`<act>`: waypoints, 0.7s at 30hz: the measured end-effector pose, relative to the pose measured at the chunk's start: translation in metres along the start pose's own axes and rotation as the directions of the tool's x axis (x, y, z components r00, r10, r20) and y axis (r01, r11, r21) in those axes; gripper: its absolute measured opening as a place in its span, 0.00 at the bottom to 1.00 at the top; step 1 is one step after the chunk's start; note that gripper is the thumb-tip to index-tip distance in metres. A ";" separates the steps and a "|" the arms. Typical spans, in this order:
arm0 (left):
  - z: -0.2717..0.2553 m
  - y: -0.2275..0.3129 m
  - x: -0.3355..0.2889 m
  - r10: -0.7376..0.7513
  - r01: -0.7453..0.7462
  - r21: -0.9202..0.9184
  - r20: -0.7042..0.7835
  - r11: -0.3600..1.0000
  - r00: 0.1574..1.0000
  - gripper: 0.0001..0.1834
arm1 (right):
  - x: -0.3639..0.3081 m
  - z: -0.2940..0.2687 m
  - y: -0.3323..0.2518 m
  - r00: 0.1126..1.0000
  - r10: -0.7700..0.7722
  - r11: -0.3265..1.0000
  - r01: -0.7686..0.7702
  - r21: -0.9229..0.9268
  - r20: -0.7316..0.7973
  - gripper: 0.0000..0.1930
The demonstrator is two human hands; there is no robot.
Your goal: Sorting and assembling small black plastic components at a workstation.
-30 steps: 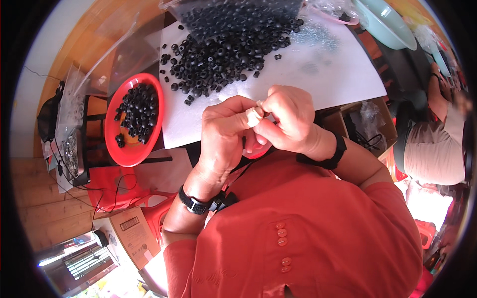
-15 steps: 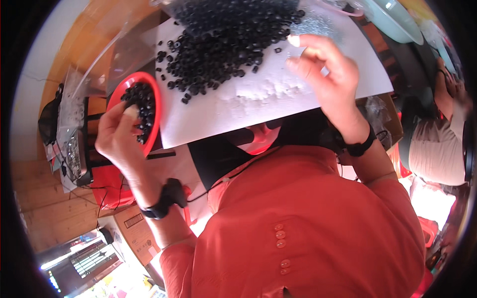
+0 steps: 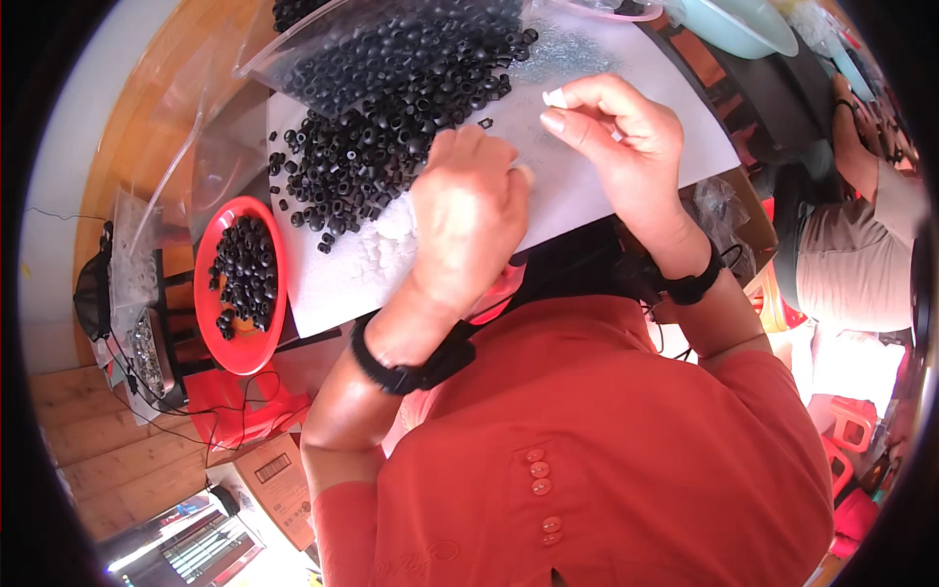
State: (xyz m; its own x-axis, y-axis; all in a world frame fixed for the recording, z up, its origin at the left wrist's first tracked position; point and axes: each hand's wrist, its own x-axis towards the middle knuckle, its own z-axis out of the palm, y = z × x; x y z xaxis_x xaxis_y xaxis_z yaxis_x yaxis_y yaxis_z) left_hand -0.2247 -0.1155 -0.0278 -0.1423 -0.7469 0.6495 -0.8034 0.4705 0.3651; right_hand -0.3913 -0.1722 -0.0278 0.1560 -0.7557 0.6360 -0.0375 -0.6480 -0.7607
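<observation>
The left hand (image 3: 471, 210) has left the red dish (image 3: 243, 352) for the near right edge of the black parts (image 3: 357, 161), fingers curled, grip hidden; right hand (image 3: 626, 142), thumb and forefinger narrowly apart, has white sheet (image 3: 693, 122) stretching rightward.

Bench (image 3: 333, 295): flat white top, far side running under clutter. Big heap of small black pieces (image 3: 357, 161) on left-centre, mixed round and ring-like, some with open holes facing up. Stragglers loose along heap's left and near edges; one single piece (image 3: 485, 123) apart, right of heap. Clear plastic container (image 3: 279, 61) at far side, more black pieces visible through wall, heap right up against it; its base not visible. Patch of tiny clear or silvery bits (image 3: 567, 54) right of container, spread thin. White bits (image 3: 383, 245) near heap's near edge, white on white, hard to make out.
</observation>
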 end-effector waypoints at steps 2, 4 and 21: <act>0.016 0.002 0.003 -0.034 0.032 0.052 0.043 0.998 0.998 0.05 | -0.001 -0.001 -0.001 0.999 -0.042 0.998 0.043 -0.040 0.018 0.05; 0.023 0.001 0.007 -0.056 0.045 0.191 0.054 0.981 0.997 0.04 | -0.001 -0.005 0.003 0.999 -0.046 0.998 0.046 -0.043 0.011 0.05; -0.027 0.004 0.001 -0.618 0.577 -0.808 0.516 -0.121 0.593 0.12 | -0.008 0.026 -0.001 0.984 -0.016 0.922 -0.055 0.383 0.179 0.05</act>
State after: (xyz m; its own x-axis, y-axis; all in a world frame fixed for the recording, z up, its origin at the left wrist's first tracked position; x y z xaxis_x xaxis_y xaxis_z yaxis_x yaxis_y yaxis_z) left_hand -0.2125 -0.1014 -0.0073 0.1139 -0.9762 -0.1844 0.4823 -0.1079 0.8693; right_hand -0.3663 -0.1628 -0.0355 0.3311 -0.7160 0.6146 0.3350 -0.5197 -0.7859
